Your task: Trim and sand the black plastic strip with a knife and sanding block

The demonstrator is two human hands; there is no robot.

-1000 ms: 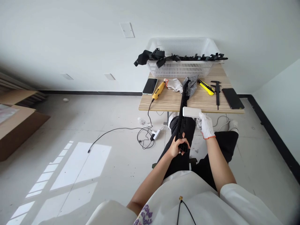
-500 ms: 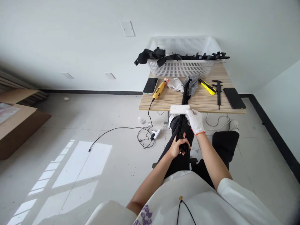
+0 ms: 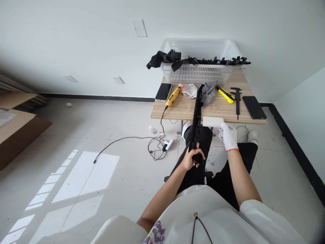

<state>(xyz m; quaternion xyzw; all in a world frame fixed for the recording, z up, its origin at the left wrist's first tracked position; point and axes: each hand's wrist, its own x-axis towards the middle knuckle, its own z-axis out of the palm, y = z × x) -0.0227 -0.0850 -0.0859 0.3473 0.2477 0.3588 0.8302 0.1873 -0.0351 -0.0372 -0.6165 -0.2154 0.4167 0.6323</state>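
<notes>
My bare left hand [image 3: 191, 158] is wrapped round the near end of a long black plastic part [image 3: 196, 125], slim and ribbed. The part slants away over my leg, its far end above the table beside a grey cloth [image 3: 209, 94]. In a white knit glove with an orange cuff, my right hand [image 3: 228, 135] pinches the right end of a flat white block [image 3: 212, 121]. That block is level, just off the table's front edge and to the right of the black part, apart from it. The glove hides the block's gripped end.
On the wooden table [image 3: 162, 113] lie a phone [image 3: 163, 92], a yellow corded tool [image 3: 173, 97], a white glove [image 3: 189, 90], a yellow utility knife [image 3: 225, 95], calipers [image 3: 237, 103] and a dark phone [image 3: 254, 107]. A white basket [image 3: 198, 74] behind carries black parts [image 3: 175, 59]. Cables [image 3: 157, 149] cross the floor.
My right hand has moved right with the white block, from across the black part to clear of it. My left hand keeps its hold, and the black part has shifted slightly left.
</notes>
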